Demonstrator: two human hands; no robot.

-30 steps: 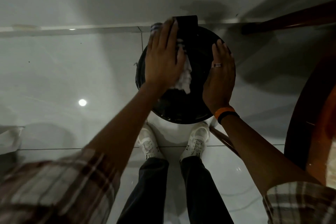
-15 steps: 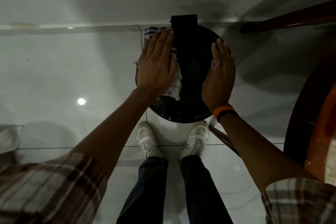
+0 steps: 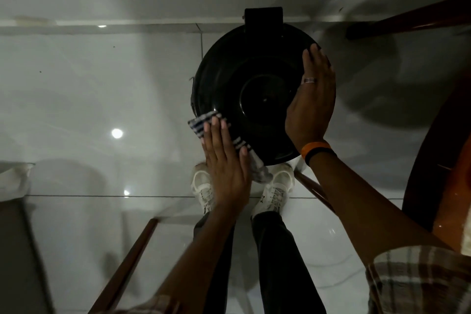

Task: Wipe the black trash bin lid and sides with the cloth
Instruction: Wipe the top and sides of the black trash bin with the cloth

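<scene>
A round black trash bin lid (image 3: 244,76) is seen from straight above, with its black hinge block (image 3: 263,18) at the far side by the wall. My left hand (image 3: 225,168) lies flat on a blue-and-white striped cloth (image 3: 201,123), pressing it against the lid's near left rim. The cloth's tail (image 3: 260,171) hangs past the rim toward my feet. My right hand (image 3: 312,99) rests flat with fingers together on the lid's right side, holding nothing. The bin's sides are hidden under the lid.
White glossy floor tiles (image 3: 102,99) surround the bin, with a white wall behind it. A brown wooden table edge (image 3: 438,150) curves at the right, and a wooden bar (image 3: 127,265) runs at the lower left. My white shoes (image 3: 275,191) stand just before the bin.
My left hand has swept the cloth from the lid's far left, beside the hinge, down to the near left rim. My right hand has stayed on the right side.
</scene>
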